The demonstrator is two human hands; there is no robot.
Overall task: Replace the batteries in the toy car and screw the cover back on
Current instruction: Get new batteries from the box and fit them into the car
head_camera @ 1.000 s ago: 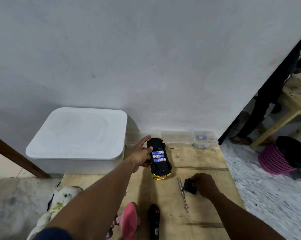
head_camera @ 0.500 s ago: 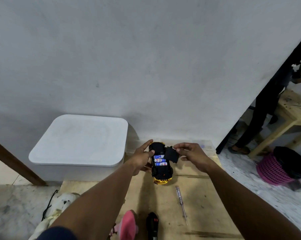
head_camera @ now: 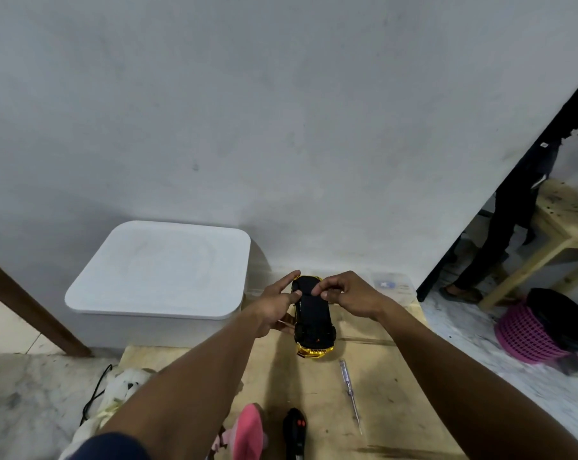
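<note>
Timber comes first at the far left: a dark brown beam (head_camera: 32, 310) slanting up from the floor. Just beside it a white lidded bin (head_camera: 161, 270) stands against the grey wall. Below the bin, at the lower left, a white plush toy (head_camera: 125, 386) lies on the floor with a black cable (head_camera: 96, 388) looping past it.

Both bare arms reach forward from the bottom of the frame over a plywood board (head_camera: 397, 376). The left hand (head_camera: 274, 308) holds the toy car (head_camera: 314, 323) by its left flank. Its thumb lies on the black underside, the forefinger stretches along the far end, and the other fingers are tucked against the side. The car lies belly-up at the centre of the frame, near the wall, gold bodywork showing at its near end.

The right hand (head_camera: 349, 293) arches over the far half of the car, thumb and curled fingertips pinching the battery cover (head_camera: 309, 298) onto the underside. It is black on black, so I cannot tell whether it sits fully home.

At the bottom centre lie a pink object (head_camera: 247, 429) and a black remote control (head_camera: 294, 429). Right of those a slim screwdriver (head_camera: 349, 393) lies on the board, apart from both hands. Clear plastic boxes (head_camera: 392, 285) sit against the wall behind the right hand. Far right, a person in dark clothes (head_camera: 513, 234) stands by a pale wooden bench (head_camera: 566, 227), with a pink basket (head_camera: 526, 333) on the floor nearby.
</note>
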